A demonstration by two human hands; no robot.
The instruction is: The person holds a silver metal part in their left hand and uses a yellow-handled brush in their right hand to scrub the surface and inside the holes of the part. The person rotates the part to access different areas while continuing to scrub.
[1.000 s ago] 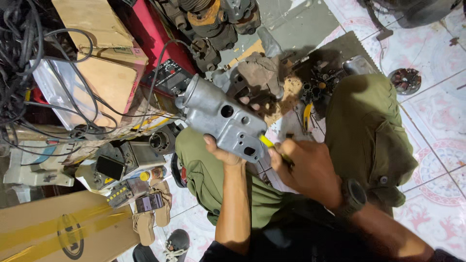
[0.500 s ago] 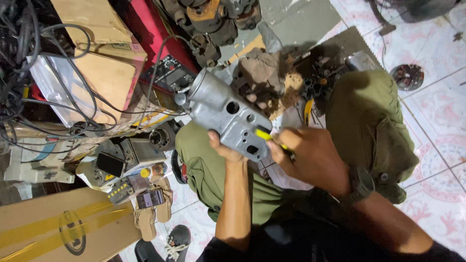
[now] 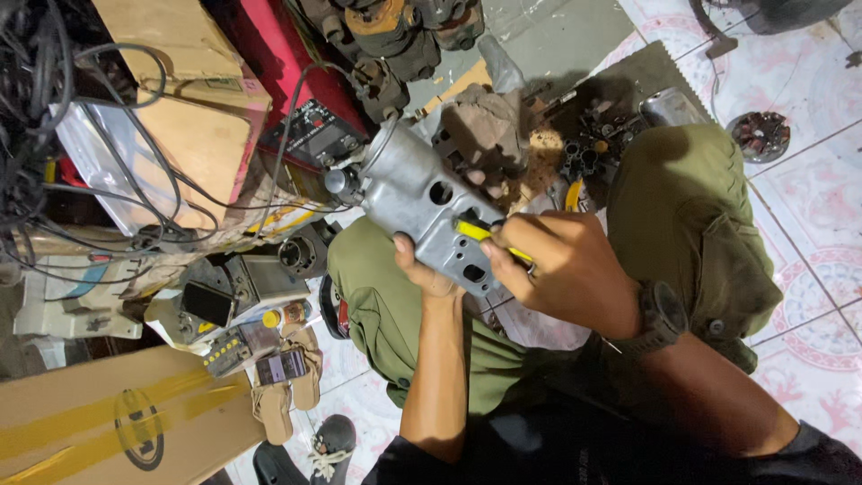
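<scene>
Left hand [image 3: 429, 274] grips the grey metal housing [image 3: 422, 202] from beneath — fingers mostly hidden; right hand [image 3: 561, 269] pinches a yellow-handled tool [image 3: 480, 233], tip unseen.

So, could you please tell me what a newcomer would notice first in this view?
At centre, the left hand grips a grey cast-metal housing with round holes from below, while the right hand presses a yellow-handled tool against it. To the left, black cables drape over brown cardboard boxes.
</scene>
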